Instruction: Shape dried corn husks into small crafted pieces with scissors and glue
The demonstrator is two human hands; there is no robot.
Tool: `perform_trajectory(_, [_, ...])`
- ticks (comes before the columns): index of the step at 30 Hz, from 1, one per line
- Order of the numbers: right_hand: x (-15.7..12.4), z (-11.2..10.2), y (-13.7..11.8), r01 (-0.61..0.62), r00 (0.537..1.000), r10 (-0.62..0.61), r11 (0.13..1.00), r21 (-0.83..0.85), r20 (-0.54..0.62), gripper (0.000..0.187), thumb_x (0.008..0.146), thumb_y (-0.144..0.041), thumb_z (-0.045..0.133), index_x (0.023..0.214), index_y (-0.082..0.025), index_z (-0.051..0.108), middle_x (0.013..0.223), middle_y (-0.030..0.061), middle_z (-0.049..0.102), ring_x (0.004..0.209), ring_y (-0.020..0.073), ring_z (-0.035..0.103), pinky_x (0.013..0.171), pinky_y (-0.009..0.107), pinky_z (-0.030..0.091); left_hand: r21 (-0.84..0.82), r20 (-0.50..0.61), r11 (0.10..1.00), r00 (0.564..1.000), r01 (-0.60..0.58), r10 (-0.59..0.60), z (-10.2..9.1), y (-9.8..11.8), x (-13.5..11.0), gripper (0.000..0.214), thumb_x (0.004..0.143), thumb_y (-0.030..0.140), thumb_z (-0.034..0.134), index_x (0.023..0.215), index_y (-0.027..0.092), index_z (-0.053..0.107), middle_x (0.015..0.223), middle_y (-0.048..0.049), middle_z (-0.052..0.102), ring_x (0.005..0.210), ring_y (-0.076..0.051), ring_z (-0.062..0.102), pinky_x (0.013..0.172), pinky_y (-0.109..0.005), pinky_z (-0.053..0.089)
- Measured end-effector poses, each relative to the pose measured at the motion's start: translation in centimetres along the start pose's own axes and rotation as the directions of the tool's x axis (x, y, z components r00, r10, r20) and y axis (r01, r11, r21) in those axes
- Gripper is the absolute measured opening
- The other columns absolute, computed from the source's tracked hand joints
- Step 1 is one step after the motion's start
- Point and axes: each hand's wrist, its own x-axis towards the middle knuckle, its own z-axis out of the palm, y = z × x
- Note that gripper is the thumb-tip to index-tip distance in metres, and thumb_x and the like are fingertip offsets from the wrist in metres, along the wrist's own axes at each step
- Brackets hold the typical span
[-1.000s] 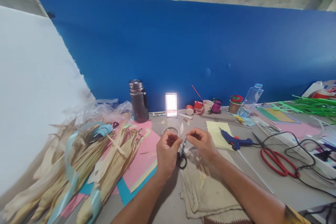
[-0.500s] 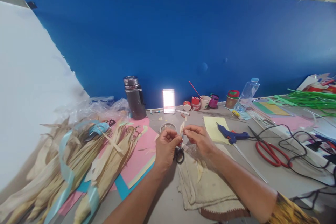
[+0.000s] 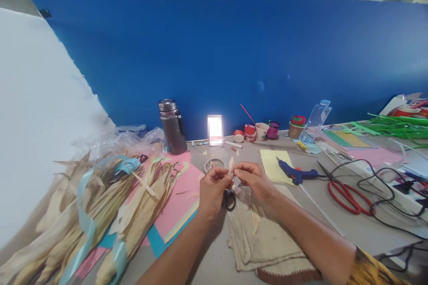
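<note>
Pale leaf-shaped piece beyond folded cloth's far-left corner; long axis near upright in view, narrow tip pointing away from wearer. Left hand pinches its lower end. Right hand: thumb and finger narrow beside it, can't tell if gripping. Black-handled scissors near cloth's far-left corner.

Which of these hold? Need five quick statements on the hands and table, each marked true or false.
1. A pale piece shows between the left hand and right hand. True.
2. The glue gun lies on pink paper. False: it lies partly on yellow paper.
3. The flask stands upright. True.
4. The red scissors are in the left hand. False: they lie on the table, right of the glue gun.
5. Blue ribbon lies over husks. True.
</note>
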Motion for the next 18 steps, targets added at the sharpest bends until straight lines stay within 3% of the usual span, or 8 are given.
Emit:
perform_trajectory(7, [0.2,-0.11,0.12,0.009,1.0,-0.009,1.0,-0.012,-0.001,0.025,0.072,-0.043,0.07,0.07,-0.018,0.068,0.059,-0.0016,0.047,0.054,0.0112,0.034,0.052,0.027,0.025,0.034,0.004,0.999,0.999,-0.036,0.036,0.12,0.7,-0.2,0.026,0.061,0.026,0.081,0.076,0.017,0.062,0.064,0.0027,0.062,0.054,-0.01,0.056,0.055,-0.022,0.043])
perform_trajectory(18, [0.22,-0.41,0.19,-0.012,1.0,0.012,1.0,0.027,0.005,0.031,0.074,-0.047,0.07,0.065,-0.018,0.063,0.055,-0.0036,0.04,0.053,0.011,0.033,0.052,0.028,0.023,0.001,0.032,1.0,0.999,0.002,-0.003,0.03,0.21,-0.07,0.029,0.061,0.027,0.082,0.08,0.017,0.064,0.061,0.0026,0.062,0.053,-0.01,0.055,0.054,-0.022,0.043])
